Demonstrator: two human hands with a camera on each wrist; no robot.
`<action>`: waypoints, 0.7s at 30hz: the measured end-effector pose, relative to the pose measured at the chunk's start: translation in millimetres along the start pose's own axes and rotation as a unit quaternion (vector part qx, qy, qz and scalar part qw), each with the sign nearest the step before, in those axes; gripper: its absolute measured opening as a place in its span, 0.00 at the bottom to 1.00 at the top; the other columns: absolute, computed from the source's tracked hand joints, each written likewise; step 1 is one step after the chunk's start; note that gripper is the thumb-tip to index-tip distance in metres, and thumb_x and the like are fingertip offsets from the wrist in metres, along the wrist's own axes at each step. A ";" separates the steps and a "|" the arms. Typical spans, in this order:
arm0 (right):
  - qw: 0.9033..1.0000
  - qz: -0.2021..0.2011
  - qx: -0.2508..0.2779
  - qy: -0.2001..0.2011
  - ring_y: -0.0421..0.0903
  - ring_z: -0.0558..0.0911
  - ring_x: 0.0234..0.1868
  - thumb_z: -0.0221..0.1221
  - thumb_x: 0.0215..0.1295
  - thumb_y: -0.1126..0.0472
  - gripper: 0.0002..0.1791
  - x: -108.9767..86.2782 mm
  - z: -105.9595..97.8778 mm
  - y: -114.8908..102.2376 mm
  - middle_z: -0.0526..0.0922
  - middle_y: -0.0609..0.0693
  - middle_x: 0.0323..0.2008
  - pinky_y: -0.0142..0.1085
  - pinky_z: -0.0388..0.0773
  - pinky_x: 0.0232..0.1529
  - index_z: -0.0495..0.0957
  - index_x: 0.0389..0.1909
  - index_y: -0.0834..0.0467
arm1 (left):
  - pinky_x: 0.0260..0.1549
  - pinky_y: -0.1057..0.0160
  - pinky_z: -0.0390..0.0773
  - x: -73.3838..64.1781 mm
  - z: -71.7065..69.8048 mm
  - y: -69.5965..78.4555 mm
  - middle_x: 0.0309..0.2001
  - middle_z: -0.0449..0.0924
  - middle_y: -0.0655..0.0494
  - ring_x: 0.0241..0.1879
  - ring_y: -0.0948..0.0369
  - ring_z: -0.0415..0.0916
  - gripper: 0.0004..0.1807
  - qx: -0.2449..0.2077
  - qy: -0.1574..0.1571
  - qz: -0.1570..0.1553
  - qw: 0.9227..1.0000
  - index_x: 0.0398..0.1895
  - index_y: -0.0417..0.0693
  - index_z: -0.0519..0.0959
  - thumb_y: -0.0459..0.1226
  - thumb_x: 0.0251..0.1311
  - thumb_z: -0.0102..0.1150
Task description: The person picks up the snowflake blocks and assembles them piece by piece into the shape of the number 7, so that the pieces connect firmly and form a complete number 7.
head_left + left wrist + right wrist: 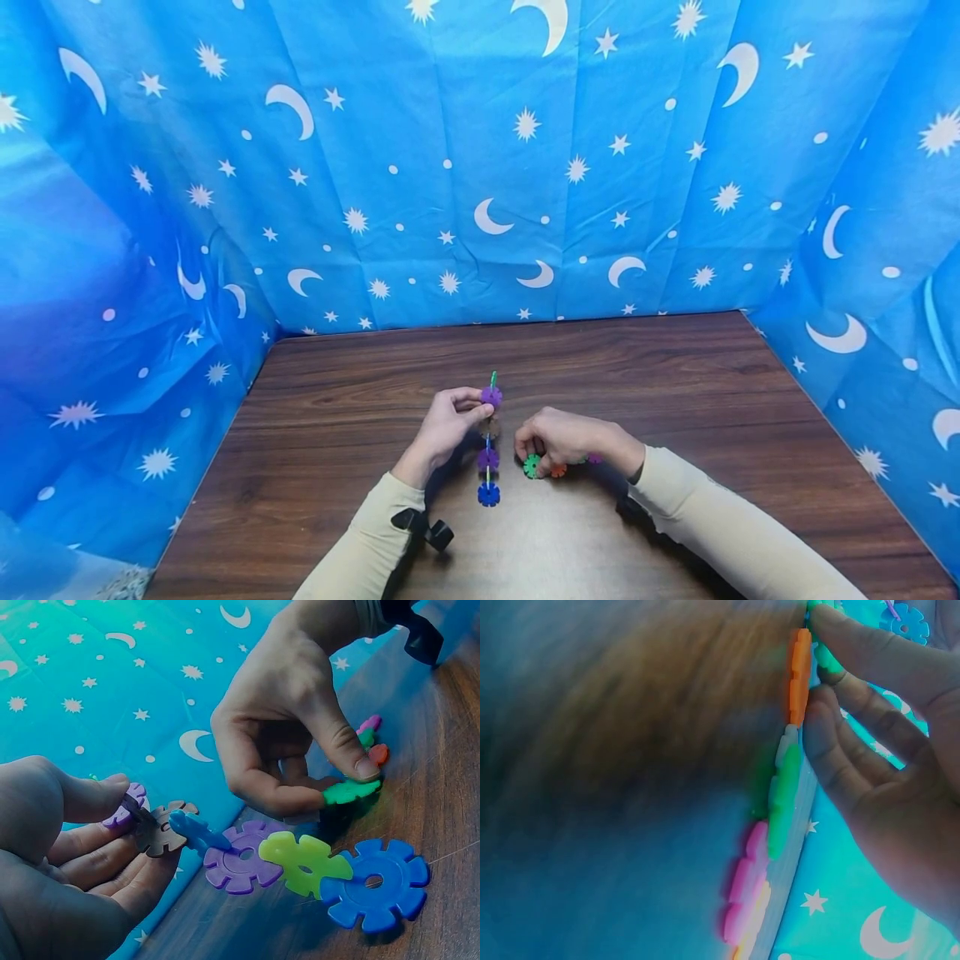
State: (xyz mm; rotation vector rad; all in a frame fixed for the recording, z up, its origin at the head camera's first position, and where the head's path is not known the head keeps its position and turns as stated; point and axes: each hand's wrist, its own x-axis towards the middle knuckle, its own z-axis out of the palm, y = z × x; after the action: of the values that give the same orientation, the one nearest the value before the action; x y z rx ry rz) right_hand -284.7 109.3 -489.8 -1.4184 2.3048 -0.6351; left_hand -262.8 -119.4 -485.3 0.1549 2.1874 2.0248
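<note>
My left hand point(450, 425) pinches a chain of notched plastic discs near its far end, between thumb and fingers. The chain runs toward me over the table: a purple disc point(124, 814) by the thumb, a brown disc point(166, 829), a light blue one point(196, 831), another purple one point(244, 856), a lime one point(304, 866) and a dark blue disc point(375, 885) at the near end. A green piece point(493, 379) tops the far end. To its right, my right hand point(562, 435) pinches a loose green disc point(532, 466) low over the table.
Beside the right hand an orange disc point(799, 675), a green disc point(784, 799) and a pink disc point(746, 881) lie in a row, partly covered by that hand in the head view. Blue star-patterned cloth point(495, 167) walls in the brown wooden table point(337, 400).
</note>
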 end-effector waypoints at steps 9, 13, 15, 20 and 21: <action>0.999 -0.020 0.032 0.027 0.29 0.77 0.26 0.70 0.52 0.67 0.08 -3.6 -3.8 1.2 0.82 0.39 0.25 0.24 0.77 0.28 0.84 0.30 0.50 | 0.37 0.67 0.79 -0.1 0.3 1.9 0.35 0.85 0.48 0.34 0.63 0.81 0.12 -0.003 -0.003 0.000 1.000 0.45 0.29 0.79 0.29 0.60 0.63; 0.997 -0.017 0.046 0.051 0.29 0.78 0.26 0.70 0.54 0.64 0.06 -5.3 -14.0 1.2 0.83 0.38 0.25 0.25 0.78 0.28 0.85 0.30 0.50 | 0.36 0.67 0.79 0.4 0.2 1.8 0.35 0.85 0.48 0.34 0.63 0.81 0.12 -0.006 -0.005 -0.002 1.000 0.45 0.29 0.79 0.29 0.60 0.63; 0.996 -0.020 0.049 0.069 0.30 0.78 0.27 0.70 0.54 0.64 0.06 -5.8 -21.5 0.6 0.83 0.39 0.26 0.26 0.79 0.29 0.85 0.31 0.52 | 0.36 0.68 0.79 0.9 0.5 2.2 0.35 0.85 0.50 0.34 0.63 0.81 0.12 -0.007 -0.004 -0.002 1.000 0.45 0.29 0.79 0.29 0.60 0.63; 0.992 -0.019 0.041 0.115 0.31 0.79 0.28 0.68 0.57 0.64 0.05 -5.9 -39.4 0.9 0.83 0.39 0.26 0.27 0.80 0.31 0.84 0.33 0.52 | 0.36 0.68 0.80 1.6 1.3 3.1 0.34 0.85 0.51 0.34 0.64 0.81 0.12 -0.003 -0.004 -0.001 1.000 0.45 0.30 0.79 0.29 0.60 0.63; 0.991 -0.012 0.044 0.123 0.31 0.79 0.28 0.68 0.57 0.64 0.04 -5.8 -42.9 0.7 0.83 0.39 0.26 0.27 0.80 0.31 0.84 0.33 0.52 | 0.36 0.68 0.80 1.6 1.4 3.2 0.34 0.85 0.51 0.34 0.64 0.81 0.12 -0.004 -0.005 -0.002 1.000 0.45 0.30 0.79 0.29 0.60 0.63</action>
State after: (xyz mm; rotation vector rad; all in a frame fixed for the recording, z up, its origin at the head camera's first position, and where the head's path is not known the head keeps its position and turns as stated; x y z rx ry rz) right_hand -305.0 122.8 -454.0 -1.3981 2.4127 -0.9551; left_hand -264.2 -117.5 -482.3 0.1589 2.1722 2.0272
